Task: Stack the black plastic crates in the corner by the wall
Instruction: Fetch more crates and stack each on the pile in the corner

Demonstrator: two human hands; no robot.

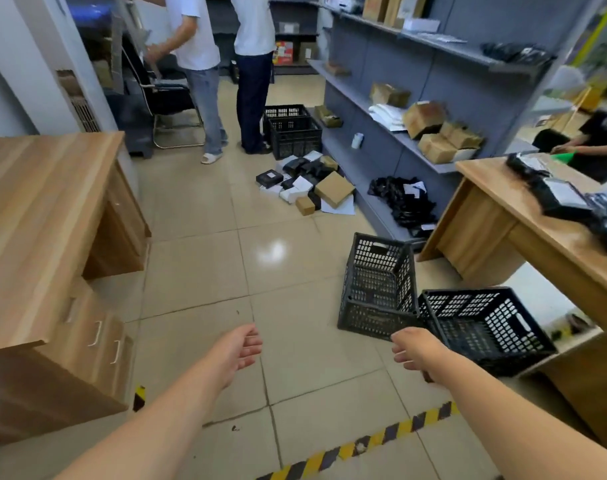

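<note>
Two black plastic crates lie on the tiled floor at the right. One crate (378, 285) lies tipped on its side with its opening facing me. A second crate (485, 327) stands beside it, tilted, next to the right desk. Two more black crates (295, 133) stand together far back by the grey shelving. My right hand (416, 351) hovers just in front of the two near crates, fingers loosely curled, holding nothing. My left hand (238, 351) hangs over bare floor, fingers relaxed, empty.
A wooden desk with drawers (46, 237) fills the left. Another wooden desk (523, 230) stands right, with black bags on it. Grey shelving (433, 98) carries cardboard boxes. Parcels (312, 188) litter the floor. Two people (226, 64) stand at the back. Striped tape (364, 441) crosses the floor.
</note>
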